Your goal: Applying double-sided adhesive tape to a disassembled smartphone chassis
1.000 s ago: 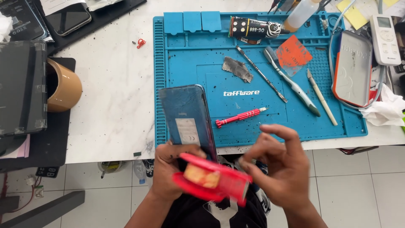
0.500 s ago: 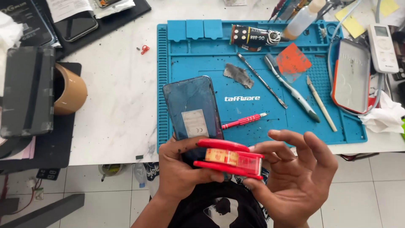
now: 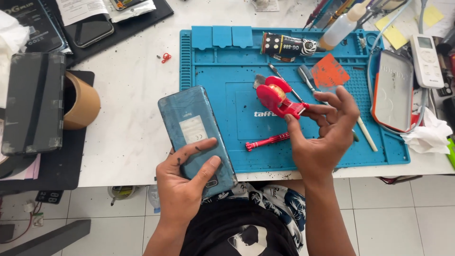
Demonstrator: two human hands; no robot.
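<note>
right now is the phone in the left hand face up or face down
Face down: the phone shows its blue back with a pale label, no screen visible. The left hand grips its lower end.

A single camera, worn on the person's head, looks almost straight down over the near edge of a white worktable (image 3: 128, 118). The view faces away from the person's body, so the far side of the table runs along the top of the frame and the tiled floor (image 3: 403, 213) and the person's lap fill the near bottom strip. The camera sits close: the left hand (image 3: 182, 182) and right hand (image 3: 322, 132) are large in the middle. A blue repair mat (image 3: 222, 71) spans centre to right, cut by no edge. There is no second view to share the scene with.
</note>
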